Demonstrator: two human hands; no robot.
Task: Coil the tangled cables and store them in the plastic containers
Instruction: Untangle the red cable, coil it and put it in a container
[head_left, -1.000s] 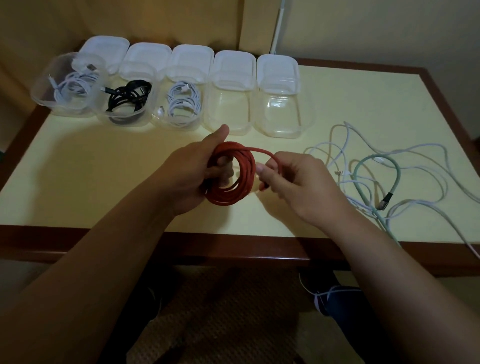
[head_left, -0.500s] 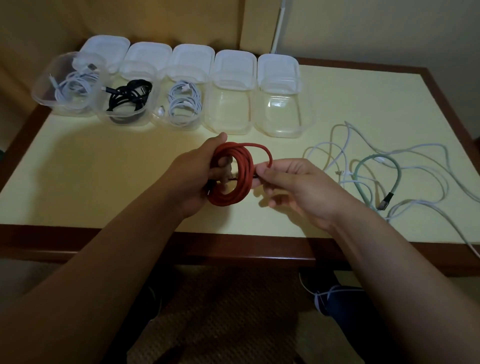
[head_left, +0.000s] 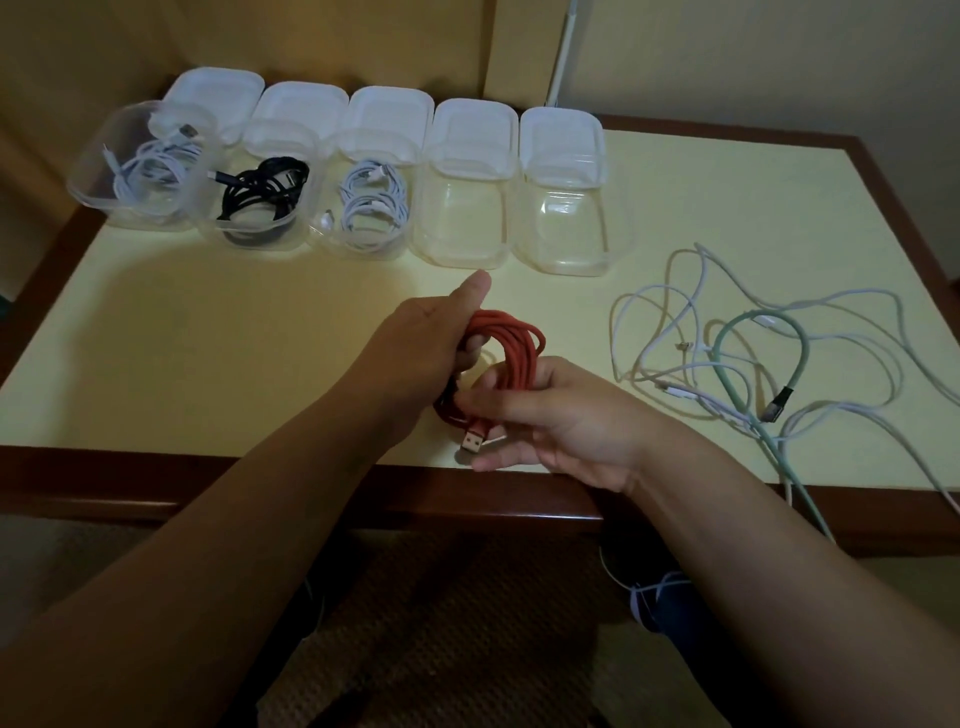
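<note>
Red cord wound into a coil, the red cable, sits between both hands just above the near edge of the table. The left hand comes in from the left, fingers curled through the loops and thumb raised toward the containers. The right hand reaches under and around the lower part of the coil, fingers wrapped on the strands, with the cable's USB plug sticking out beside its fingertips. Both forearms stretch forward from the bottom of the view.

The table has a pale yellow top with a dark wood border and stands against a tan wall. Along its far side runs a row of five clear plastic containers with lids open behind them: the first holds a white cable, the second a black cable, the third another white coil, while the fourth and fifth hold none. To the right lies a loose tangle of white cables crossed by a green cable, part of which hangs over the near edge.
</note>
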